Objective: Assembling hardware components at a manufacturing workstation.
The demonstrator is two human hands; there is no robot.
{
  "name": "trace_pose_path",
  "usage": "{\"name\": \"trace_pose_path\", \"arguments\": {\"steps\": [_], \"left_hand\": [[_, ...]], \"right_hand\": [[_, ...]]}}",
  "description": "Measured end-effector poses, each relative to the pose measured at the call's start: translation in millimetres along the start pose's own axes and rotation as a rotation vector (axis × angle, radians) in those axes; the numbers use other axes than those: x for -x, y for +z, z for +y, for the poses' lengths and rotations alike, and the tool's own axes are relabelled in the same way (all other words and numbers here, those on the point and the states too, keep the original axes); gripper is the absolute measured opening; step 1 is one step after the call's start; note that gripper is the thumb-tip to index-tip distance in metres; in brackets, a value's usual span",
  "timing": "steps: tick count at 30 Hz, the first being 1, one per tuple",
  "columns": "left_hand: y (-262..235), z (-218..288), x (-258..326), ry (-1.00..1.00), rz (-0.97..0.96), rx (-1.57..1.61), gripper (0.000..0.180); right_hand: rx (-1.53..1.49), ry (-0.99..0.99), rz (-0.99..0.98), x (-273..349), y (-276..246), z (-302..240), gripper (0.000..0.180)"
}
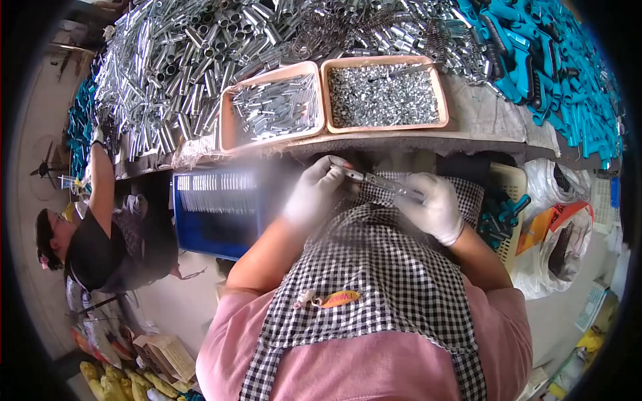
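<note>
In front of my lap, both gloved hands hold a slim silver metal piece (381, 183) with slots along its body. My left hand (315, 192), in a white glove, pinches its left end between thumb and fingertips. My right hand (431, 208), also gloved in white, is wrapped round the right end, and its fingers partly hide that end. Just beyond my hands, at the table's near edge, a tray of slim metal pins (224, 120) stands beside a tray of small metal pieces (443, 100).
Metal tubes (200, 47), coil springs (328, 30) and teal handles (535, 50) are heaped on the table. A blue crate (217, 247) with stacked metal strips stands left of me. Right of me are a cream basket (508, 177) and white sacks (558, 254). A co-worker (93, 247) sits at left.
</note>
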State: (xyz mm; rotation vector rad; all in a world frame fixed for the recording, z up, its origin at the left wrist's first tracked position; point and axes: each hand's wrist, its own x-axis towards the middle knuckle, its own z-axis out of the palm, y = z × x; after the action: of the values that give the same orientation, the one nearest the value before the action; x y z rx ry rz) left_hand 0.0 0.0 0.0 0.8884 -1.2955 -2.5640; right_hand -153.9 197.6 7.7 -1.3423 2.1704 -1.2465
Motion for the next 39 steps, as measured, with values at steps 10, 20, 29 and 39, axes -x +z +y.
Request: {"name": "trace_pose_path", "arguments": {"steps": [10,20,29,39], "left_hand": [[-2,1,0,-0.122,-0.021,-0.063,0.021],[23,10,6,0.033,-0.097,-0.483,0.032],[41,35,-6,0.166,-0.195,-0.874,0.029],[80,92,-47,0.366,-0.585,-0.832,0.074]], "right_hand": [[-0.212,0.041,0.018,5,6,-3,0.025],[-0.317,0.03,0.026,7,6,5,0.029],[-0.357,0.009,0.071,6,-1,20,0.03],[-0.424,-0.138,0.269,7,-32,41,0.036]]}}
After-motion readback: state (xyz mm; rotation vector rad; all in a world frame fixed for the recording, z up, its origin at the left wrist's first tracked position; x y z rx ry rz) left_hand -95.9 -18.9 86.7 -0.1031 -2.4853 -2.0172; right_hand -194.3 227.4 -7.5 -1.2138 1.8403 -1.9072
